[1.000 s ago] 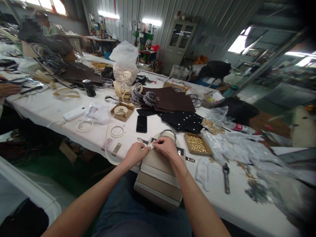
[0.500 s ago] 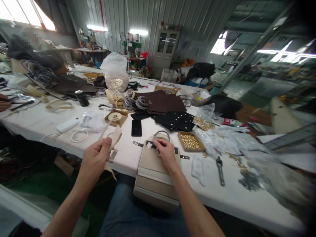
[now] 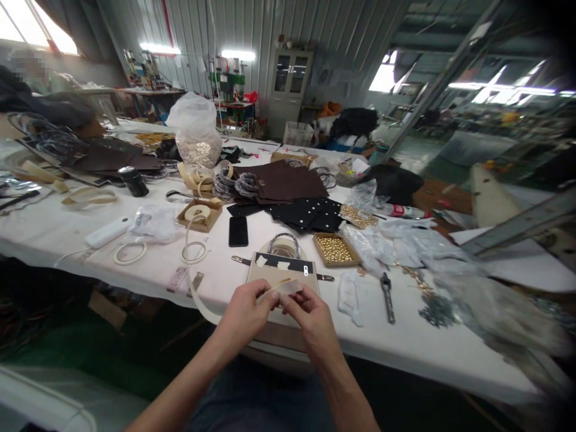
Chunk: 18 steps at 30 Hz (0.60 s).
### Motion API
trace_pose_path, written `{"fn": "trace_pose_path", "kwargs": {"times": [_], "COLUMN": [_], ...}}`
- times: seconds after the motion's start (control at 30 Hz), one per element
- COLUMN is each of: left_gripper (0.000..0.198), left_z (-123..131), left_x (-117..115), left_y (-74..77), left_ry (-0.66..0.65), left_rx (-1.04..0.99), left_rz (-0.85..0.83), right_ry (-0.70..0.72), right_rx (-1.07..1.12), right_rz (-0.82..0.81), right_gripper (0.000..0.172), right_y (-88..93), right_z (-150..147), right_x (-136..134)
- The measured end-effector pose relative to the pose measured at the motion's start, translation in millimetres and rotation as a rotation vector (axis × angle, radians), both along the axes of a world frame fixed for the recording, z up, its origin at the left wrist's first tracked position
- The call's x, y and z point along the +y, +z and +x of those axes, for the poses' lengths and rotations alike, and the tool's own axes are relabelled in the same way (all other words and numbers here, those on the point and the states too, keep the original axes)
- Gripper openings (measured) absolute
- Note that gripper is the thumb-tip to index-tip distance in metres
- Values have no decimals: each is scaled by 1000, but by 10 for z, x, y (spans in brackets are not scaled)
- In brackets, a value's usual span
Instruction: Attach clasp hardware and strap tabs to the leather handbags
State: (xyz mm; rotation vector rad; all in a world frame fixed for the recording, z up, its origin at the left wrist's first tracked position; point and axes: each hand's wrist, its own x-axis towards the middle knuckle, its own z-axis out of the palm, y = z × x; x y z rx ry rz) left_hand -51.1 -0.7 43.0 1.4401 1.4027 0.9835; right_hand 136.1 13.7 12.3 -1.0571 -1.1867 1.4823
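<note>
Over the beige handbag (image 3: 281, 337), my two hands meet at a strip of pale tape (image 3: 290, 285). My left hand (image 3: 243, 312) pinches the strip between thumb and fingers. My right hand (image 3: 314, 313) grips it near its free end. The tape's tail loops down past the table edge and up towards a roll (image 3: 197, 213) in a small cardboard box. Leaning at the table edge, the bag has a black band (image 3: 294, 264) across its top, with two pale tape pieces and a small metal fitting on it. A round grey handle (image 3: 284, 240) rises behind the band.
A black phone (image 3: 238, 231) lies beyond the bag. To the right are a box of gold studs (image 3: 335, 249), a plastic packet (image 3: 350, 297) and a metal tool (image 3: 387, 299). Dark brown panels (image 3: 292, 181) are stacked further back. A person (image 3: 42, 90) sits at far left.
My left hand has moved right, bringing the tape over the bag. My right hand has left the black band and come down to the tape. A second tape piece now shows on the band.
</note>
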Motion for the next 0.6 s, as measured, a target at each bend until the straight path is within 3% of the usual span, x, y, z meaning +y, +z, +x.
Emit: {"fn": "trace_pose_path", "kwargs": {"times": [0.07,0.17,0.23,0.4,0.53,0.6], "left_gripper": [35,24,35,43,46,45], "left_z": [112,231,287,419,509,548], "left_x": [48,115,164,268,309,330], "left_y": [-56,-160,-225,-295,-283,-277], "left_ry": [-9,5,-17,-297,-217,-206], "left_rx": [56,33,-33,-232,-201,-181], "left_rz": [14,-18,-39,-216,-288,-279], "right_ry": [-40,-66,-53,-12,-172,-267], "right_rx": [-45,-60,-68,-208,-575,-572], "right_rz": [8,-21,-34,-22,62,81], "right_gripper": [34,42,49,59,58,55], "right_y": [-43,-151,-223,-309,-291,-272], "right_z": [94,218,274,429,684,804], "right_x": [-22,-42,-50,-41,29,93]}}
